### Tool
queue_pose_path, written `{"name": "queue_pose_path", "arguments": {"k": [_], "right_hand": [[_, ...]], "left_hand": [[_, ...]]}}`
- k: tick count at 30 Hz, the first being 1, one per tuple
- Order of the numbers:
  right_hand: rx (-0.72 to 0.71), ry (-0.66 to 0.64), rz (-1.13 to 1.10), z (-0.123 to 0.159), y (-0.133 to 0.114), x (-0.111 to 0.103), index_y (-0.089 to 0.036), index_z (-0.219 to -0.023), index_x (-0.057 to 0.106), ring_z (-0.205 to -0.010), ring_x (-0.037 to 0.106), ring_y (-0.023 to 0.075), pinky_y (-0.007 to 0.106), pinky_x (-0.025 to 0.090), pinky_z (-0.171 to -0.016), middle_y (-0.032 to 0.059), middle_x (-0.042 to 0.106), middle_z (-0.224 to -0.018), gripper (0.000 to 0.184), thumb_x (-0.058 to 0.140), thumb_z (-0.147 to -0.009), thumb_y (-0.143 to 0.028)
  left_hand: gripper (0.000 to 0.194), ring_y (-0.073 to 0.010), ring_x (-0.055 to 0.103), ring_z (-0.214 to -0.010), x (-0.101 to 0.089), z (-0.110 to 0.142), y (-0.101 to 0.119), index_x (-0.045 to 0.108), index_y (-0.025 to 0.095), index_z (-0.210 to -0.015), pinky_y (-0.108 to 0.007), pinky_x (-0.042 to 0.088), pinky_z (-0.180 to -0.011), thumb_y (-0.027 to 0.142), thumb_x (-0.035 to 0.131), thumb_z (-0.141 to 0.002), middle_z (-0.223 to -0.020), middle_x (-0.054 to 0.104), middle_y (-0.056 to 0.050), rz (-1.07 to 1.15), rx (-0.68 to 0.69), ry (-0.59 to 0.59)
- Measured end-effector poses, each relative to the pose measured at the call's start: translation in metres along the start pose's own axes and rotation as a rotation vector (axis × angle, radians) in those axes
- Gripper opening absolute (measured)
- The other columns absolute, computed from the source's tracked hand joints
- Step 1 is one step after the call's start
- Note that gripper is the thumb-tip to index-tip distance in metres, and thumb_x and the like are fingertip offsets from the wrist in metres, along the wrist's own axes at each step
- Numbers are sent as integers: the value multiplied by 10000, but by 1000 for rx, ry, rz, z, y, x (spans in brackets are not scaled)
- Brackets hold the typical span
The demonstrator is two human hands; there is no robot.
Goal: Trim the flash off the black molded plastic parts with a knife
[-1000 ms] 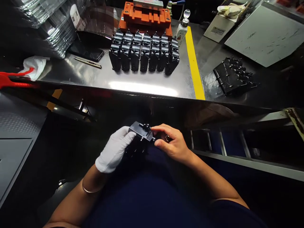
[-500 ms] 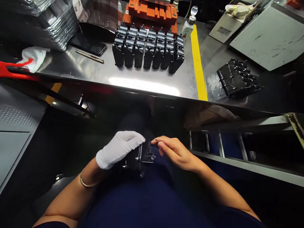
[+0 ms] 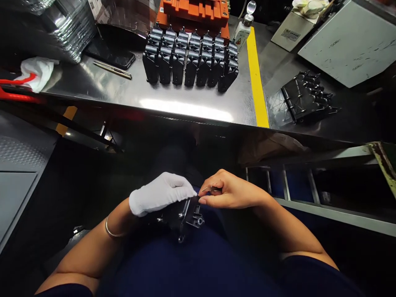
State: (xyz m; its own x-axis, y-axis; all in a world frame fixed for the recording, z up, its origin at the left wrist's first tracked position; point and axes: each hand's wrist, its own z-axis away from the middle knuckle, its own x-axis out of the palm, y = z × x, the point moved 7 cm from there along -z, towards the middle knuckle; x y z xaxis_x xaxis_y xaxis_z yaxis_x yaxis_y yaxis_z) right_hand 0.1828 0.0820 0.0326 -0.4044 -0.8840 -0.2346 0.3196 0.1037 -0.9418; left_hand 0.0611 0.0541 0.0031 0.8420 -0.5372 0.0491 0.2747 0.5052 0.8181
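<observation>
My left hand [image 3: 162,194], in a white glove, is closed on a black moulded plastic part [image 3: 185,216] with round bosses and thin ribs, held low in front of my body. Much of that part blends into the dark clothing. My bare right hand [image 3: 233,190] is at the part's upper right edge, fingertips close to the gloved ones. Between its curled fingers sits a small dark tool [image 3: 213,188] with a thin shiny end; its exact kind is unclear. On the metal bench [image 3: 185,99], similar black parts [image 3: 192,57] stand in a tight row.
An orange fixture [image 3: 198,16] and a dispenser bottle [image 3: 243,33] stand behind the row. Left lie a pen [image 3: 111,70], a phone [image 3: 113,54], a white cloth [image 3: 41,74] and stacked trays [image 3: 66,31]. Right of the yellow stripe [image 3: 257,78] lies another black part [image 3: 306,97].
My right hand has turned, and the small tool now shows between its fingers. The gloved hand has shifted slightly right, and the held part has tilted and dropped a little.
</observation>
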Motion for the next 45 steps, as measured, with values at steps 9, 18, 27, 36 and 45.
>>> {"name": "queue_pose_path", "arguments": {"k": [9, 18, 27, 36, 45], "right_hand": [[-33, -72, -46, -3, -2, 6, -83, -736, 644, -482, 348, 35, 158, 299, -447, -52, 452, -550, 132, 570, -793, -176], [61, 393, 12, 7, 9, -10, -182, -843, 488, -583, 392, 82, 210, 359, -549, -39, 444, -660, 222, 391, -962, -343], [-248, 546, 192, 9, -7, 4, -174, -720, 525, -553, 463, 91, 224, 391, -535, -4, 513, -623, 256, 416, -946, -226], [-292, 555, 274, 11, -14, 6, -179, -615, 481, -475, 376, 80, 232, 323, -466, -20, 429, -531, 327, 421, -935, -209], [-305, 271, 11, 10, -8, 9, -186, -559, 412, -446, 364, 69, 223, 310, -444, -32, 395, -500, 412, 370, -957, -283]], "left_hand": [[257, -102, 505, -579, 4, -2, -7, 649, 152, -690, -194, 402, -532, 407, 656, -723, -629, 579, 24, 39, -42, -51], [284, -131, 573, -572, -21, 7, 1, 676, 175, -656, -208, 454, -527, 449, 652, -730, -627, 652, -7, 120, 219, 359], [272, -126, 591, -585, -26, 17, 0, 713, 174, -667, -193, 459, -539, 436, 681, -731, -634, 677, -13, 115, 338, 551], [266, -145, 620, -590, -22, 19, 3, 713, 182, -655, -208, 480, -541, 434, 673, -730, -640, 692, -20, 92, 332, 557], [184, -135, 610, -557, -17, 17, 6, 694, 175, -623, -205, 472, -523, 342, 694, -701, -604, 683, -11, 116, 371, 557]]}}
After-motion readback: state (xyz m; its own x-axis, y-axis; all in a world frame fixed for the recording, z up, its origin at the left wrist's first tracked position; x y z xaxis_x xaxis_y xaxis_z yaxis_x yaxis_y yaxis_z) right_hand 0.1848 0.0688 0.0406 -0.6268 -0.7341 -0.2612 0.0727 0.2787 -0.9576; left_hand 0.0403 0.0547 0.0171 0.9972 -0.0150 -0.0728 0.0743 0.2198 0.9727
